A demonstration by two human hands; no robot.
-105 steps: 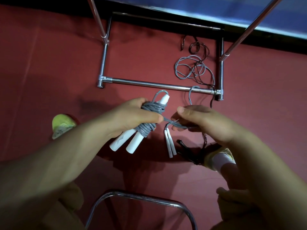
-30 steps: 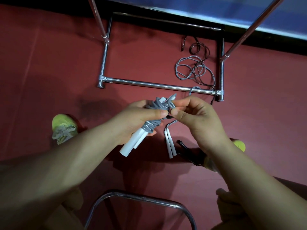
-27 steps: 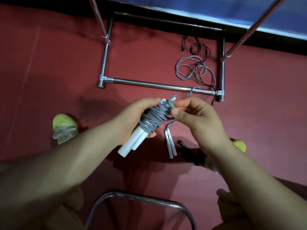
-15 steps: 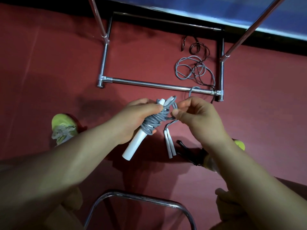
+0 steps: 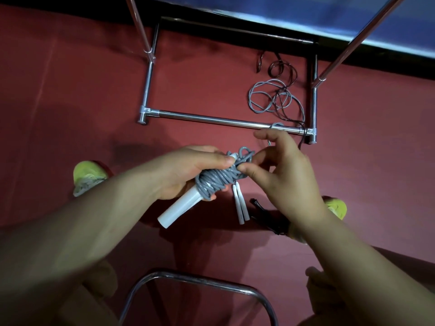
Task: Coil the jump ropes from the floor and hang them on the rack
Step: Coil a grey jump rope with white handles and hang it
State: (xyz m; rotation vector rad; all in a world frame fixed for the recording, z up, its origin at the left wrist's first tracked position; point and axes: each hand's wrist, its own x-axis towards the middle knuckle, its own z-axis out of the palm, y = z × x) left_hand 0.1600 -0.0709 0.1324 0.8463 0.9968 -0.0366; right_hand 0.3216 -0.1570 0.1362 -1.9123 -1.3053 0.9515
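Observation:
My left hand (image 5: 186, 170) grips a grey jump rope (image 5: 217, 181) wound in tight coils round its white handles (image 5: 179, 209). My right hand (image 5: 280, 175) pinches the rope's loose end at the top of the coil, its other fingers spread. On the red floor below lie a second grey rope (image 5: 270, 97) with white handles (image 5: 240, 205) and a dark rope (image 5: 282, 67) with black handles (image 5: 266, 214). The chrome rack (image 5: 211, 118) stands ahead, its base bar running across the floor.
Two upright rack poles (image 5: 138, 27) rise at left and right. A curved chrome bar (image 5: 195, 278) crosses close below my arms. My yellow-green shoes (image 5: 87, 175) stand on the red floor on either side. A blue wall runs along the back.
My right hand has kept working the rope end at the top of the coil and has now spread its fingers. The bundle in my left hand has tilted slightly.

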